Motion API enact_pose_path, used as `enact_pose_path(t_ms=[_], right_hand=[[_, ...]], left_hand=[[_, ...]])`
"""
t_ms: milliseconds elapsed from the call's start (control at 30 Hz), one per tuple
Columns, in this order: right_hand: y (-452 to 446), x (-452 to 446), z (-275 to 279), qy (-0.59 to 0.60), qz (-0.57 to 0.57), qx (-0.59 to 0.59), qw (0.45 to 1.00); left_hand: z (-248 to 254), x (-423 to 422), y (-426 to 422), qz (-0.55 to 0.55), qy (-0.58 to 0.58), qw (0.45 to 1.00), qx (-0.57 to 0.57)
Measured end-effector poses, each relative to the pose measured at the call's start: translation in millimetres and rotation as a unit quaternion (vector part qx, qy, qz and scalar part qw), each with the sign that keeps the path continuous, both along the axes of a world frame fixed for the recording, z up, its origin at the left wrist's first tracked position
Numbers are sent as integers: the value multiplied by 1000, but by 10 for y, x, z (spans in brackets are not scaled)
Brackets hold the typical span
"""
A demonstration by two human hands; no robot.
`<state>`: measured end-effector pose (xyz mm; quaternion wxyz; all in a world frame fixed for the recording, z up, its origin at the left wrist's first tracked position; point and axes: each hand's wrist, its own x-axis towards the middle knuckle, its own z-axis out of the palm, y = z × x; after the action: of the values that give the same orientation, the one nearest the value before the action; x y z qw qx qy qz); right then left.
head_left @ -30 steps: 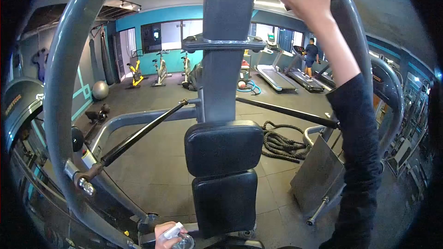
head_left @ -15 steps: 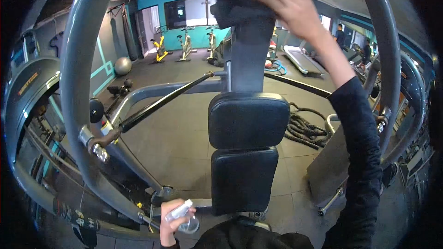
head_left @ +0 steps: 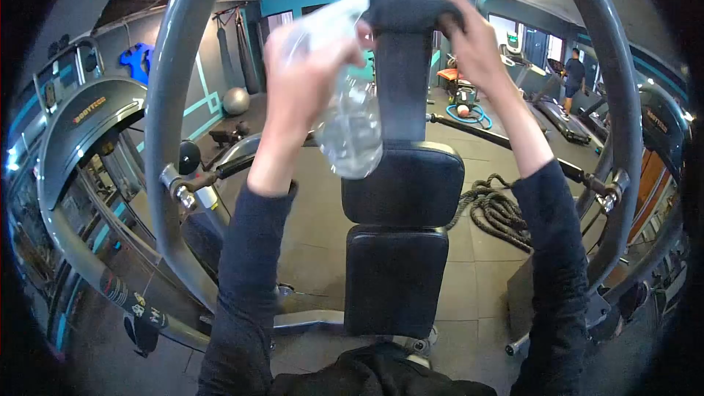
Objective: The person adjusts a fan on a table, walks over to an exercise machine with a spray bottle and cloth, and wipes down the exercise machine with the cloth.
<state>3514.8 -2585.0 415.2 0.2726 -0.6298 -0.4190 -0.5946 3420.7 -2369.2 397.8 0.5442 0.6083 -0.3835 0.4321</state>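
My left hand (head_left: pixel 304 81) is raised in front of the machine's column, its fingers wrapped around the neck and trigger of a clear spray bottle (head_left: pixel 350 132) with a whitish head. Some liquid shows inside the bottle, and motion blurs both. At the top of the column (head_left: pixel 402 88), my right hand (head_left: pixel 473 40) curls its fingers over the right end of a black cloth (head_left: pixel 411 11). Where cloth ends and the dark part behind it begins is hard to make out. Below the hands are a black backrest pad (head_left: pixel 414 187) and another black pad (head_left: pixel 396 279).
Grey curved machine arms (head_left: pixel 165 110) rise on both sides. A coiled black rope (head_left: pixel 499 213) lies on the floor to the right. Farther back are a grey exercise ball (head_left: pixel 236 101), treadmills (head_left: pixel 561 119) and a person (head_left: pixel 573 77) in dark clothes.
My left hand has lifted the spray bottle from low beside the pads to near the column's top. My right hand has gone from flat on the black material to curled over its right end.
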Motion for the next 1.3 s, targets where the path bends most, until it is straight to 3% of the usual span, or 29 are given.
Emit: enact_pose_path(t_ms=[33, 67, 100, 133, 167, 233, 267, 367, 600, 667, 967, 1033, 1100, 1167, 1233, 1300], right_hand=[[-44, -89, -57, 119, 112, 128, 978], [-148, -126, -105, 183, 179, 181, 950], [-257, -116, -122, 241, 247, 228, 910], [-233, -164, -119, 255, 386, 315, 829], [-304, -282, -145, 312, 508, 327, 733], [-400, -442, -161, 352, 577, 355, 646], [-427, -495, -151, 359, 580, 365, 634], [-410, -678, -87, 354, 579, 378, 629], [-168, -818, -138, 301, 538, 332, 714], [-69, -785, -139, 242, 504, 326, 762], [122, -608, -167, 145, 407, 281, 857], [132, -542, -82, 1, 267, 220, 938], [78, -524, 77, -78, 40, 163, 983], [75, -440, 309, -131, -135, 79, 979], [196, -336, 478, -196, -302, 42, 932], [369, -243, 692, -200, -248, 32, 947]], left_hand=[[121, 130, -40, 40, -75, 995, 60], [228, 201, -133, 43, -52, 996, 53], [290, 255, -229, 20, 46, 999, -9], [332, 341, -262, 54, 50, 997, 4], [344, 413, -275, 88, 54, 995, 18], [359, 443, -366, 190, 89, 978, 16], [359, 509, -397, 260, 63, 963, 9], [351, 511, -442, 296, 79, 952, 11], [271, 670, -330, 261, 62, 961, -72], [315, 692, -289, 269, 73, 958, -69], [337, 573, -249, 245, 97, 964, -31], [218, 556, -236, 134, 108, 983, -60], [-42, 553, -254, 59, 77, 992, -83], [-342, 550, -255, 40, 126, 988, -80], [-615, 485, -243, 9, 144, 988, -47], [-916, 457, -253, -20, 141, 989, -50]])
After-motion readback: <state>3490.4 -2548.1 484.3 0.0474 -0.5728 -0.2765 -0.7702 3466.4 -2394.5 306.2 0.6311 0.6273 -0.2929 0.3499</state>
